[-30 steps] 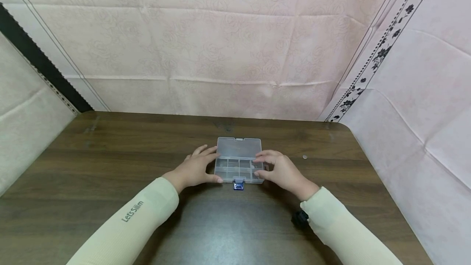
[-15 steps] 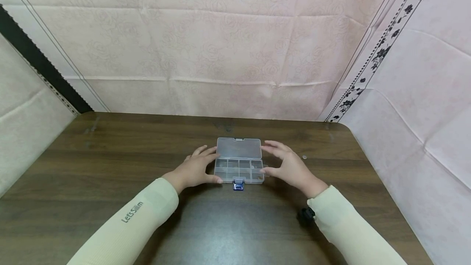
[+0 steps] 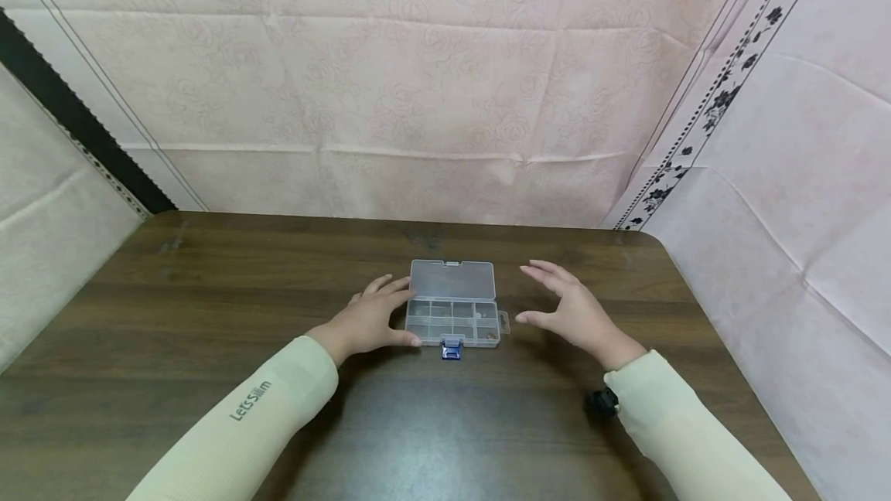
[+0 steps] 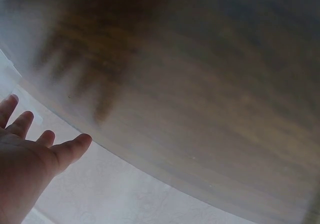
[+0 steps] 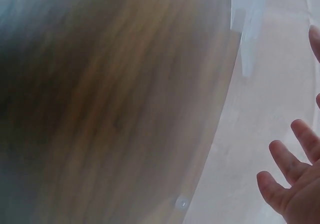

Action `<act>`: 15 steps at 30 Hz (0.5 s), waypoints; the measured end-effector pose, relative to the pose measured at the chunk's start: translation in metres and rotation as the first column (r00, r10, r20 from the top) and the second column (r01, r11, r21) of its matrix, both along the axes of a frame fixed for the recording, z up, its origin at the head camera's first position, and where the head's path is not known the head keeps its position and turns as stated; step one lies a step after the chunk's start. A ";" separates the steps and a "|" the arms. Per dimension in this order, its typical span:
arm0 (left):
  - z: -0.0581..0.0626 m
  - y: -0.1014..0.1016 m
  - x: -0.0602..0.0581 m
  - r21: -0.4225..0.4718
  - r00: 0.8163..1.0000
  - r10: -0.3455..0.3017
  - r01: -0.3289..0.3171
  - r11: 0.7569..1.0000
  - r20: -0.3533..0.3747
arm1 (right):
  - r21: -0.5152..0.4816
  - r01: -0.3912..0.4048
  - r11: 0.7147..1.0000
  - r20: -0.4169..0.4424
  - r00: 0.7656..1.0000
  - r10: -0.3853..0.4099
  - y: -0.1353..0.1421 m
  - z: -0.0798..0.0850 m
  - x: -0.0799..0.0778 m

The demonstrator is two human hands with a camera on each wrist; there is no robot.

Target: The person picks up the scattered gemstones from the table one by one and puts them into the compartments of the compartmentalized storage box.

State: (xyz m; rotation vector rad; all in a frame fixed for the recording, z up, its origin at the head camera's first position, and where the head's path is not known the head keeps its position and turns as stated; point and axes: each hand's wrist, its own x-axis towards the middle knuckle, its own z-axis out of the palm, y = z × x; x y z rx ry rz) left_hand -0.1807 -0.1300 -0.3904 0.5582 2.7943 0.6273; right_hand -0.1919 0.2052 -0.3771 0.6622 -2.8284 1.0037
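Observation:
A clear plastic compartment box (image 3: 452,323) lies on the brown table with its lid (image 3: 452,280) folded back, away from the person. A blue latch (image 3: 451,349) hangs at its front. Tiny items, too small to identify, show in the right-hand compartments. My left hand (image 3: 372,315) rests at the box's left side, fingers spread and thumb by the front corner. To the right of the box, my right hand (image 3: 574,311) is held apart from it, with fingers and thumb extended and nothing between them. Both wrist views show loosely spread fingers.
A small round pale piece (image 3: 576,297) lies on the table (image 3: 278,269) beyond my right hand, and also appears in the right wrist view. Clear hanging tab (image 3: 504,322) sticks out from the box's right side. Patterned pale sheets (image 3: 418,99) enclose the table's back and sides.
My right hand has drawn away from the right compartments of the box, moving rightward, and its fingers have spread wider. The left hand and the box have stayed in place.

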 end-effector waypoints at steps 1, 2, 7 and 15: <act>0.000 0.000 0.000 0.000 1.000 0.000 0.000 1.000 0.001 | -0.001 0.007 1.000 0.003 1.000 -0.007 0.002 -0.001 -0.001; 0.000 0.000 0.000 0.000 1.000 0.000 0.000 1.000 0.000 | -0.004 0.012 1.000 0.006 1.000 -0.012 0.005 -0.001 -0.002; 0.000 0.000 0.000 0.002 1.000 0.001 -0.001 1.000 0.001 | -0.009 0.034 0.999 0.019 0.999 -0.034 0.017 -0.003 -0.004; 0.002 0.000 0.001 0.007 1.000 -0.001 0.001 1.000 0.009 | -0.035 0.053 0.998 0.041 0.998 -0.051 0.033 -0.005 -0.008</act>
